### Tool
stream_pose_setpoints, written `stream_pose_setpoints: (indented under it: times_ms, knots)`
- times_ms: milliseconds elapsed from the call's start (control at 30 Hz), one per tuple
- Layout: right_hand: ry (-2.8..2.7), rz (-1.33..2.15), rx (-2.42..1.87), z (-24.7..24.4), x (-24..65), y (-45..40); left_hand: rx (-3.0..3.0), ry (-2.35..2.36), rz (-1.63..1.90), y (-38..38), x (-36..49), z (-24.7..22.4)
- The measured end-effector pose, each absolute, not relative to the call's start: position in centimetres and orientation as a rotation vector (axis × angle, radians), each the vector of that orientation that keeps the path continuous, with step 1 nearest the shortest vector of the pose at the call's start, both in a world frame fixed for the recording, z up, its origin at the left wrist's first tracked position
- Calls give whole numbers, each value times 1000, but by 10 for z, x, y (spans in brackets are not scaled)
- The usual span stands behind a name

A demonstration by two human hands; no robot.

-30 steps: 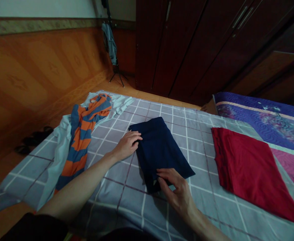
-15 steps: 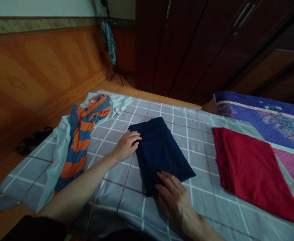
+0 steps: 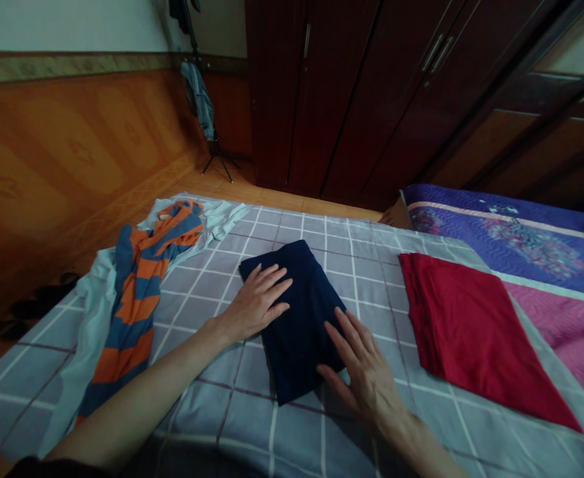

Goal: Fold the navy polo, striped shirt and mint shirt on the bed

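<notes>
Open, nothing gripped: L hand (image 3: 255, 307), R hand (image 3: 369, 378) on navy cloth (image 3: 299, 332), folded. Red cloth (image 3: 476, 338) folded; striped cloth (image 3: 137, 299) unfolded, bed's (image 3: 371, 282) L edge.

Between my fingers (image 3: 273, 276) lies plain dark navy cloth (image 3: 299, 318), with plain deep red cloth (image 3: 471, 332) at three o'clock, orange and blue-grey striped cloth (image 3: 145, 285) over pale blue-white cloth (image 3: 95, 299) at nine, all on a grey sheet (image 3: 371, 265) crossed by white and maroon lines.

We can read no text, labels, brands, numbers or signs on the clothes, the bedding, the wardrobe or anything else in view.
</notes>
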State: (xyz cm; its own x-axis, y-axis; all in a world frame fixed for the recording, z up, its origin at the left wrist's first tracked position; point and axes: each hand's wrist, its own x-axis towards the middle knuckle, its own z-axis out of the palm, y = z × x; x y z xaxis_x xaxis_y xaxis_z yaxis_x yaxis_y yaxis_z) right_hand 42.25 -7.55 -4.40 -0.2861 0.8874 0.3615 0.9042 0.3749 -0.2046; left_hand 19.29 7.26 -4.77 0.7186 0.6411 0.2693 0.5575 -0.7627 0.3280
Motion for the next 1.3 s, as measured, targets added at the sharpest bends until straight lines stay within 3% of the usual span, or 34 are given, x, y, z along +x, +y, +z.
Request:
stream_pose_setpoints:
  times_ms: [133, 333, 600, 867, 1133, 1300]
  knots:
    - [-2299, -88, -1709, -61, 441, -76, 2724, 948, 307, 78, 203, -53]
    - [-2024, -27, -1799, -62, 459, -88, 2626, 1298, 498, 117, 194, -56]
    - [-1968, 23, -2157, -38, 462, -61, 2516, 1613, 346, 153, 186, -52]
    - [-1634, 550, -2229, -34, 448, -48, 2315, 1703, 200, 153, 169, -46]
    - [-1127, 1256, -1819, -39, 457, -34, 2096, 1659, 308, 157, 175, -50]
    - [-1062, 1370, -1724, -37, 452, -31, 1997, 1501, 358, 154, 188, -45]
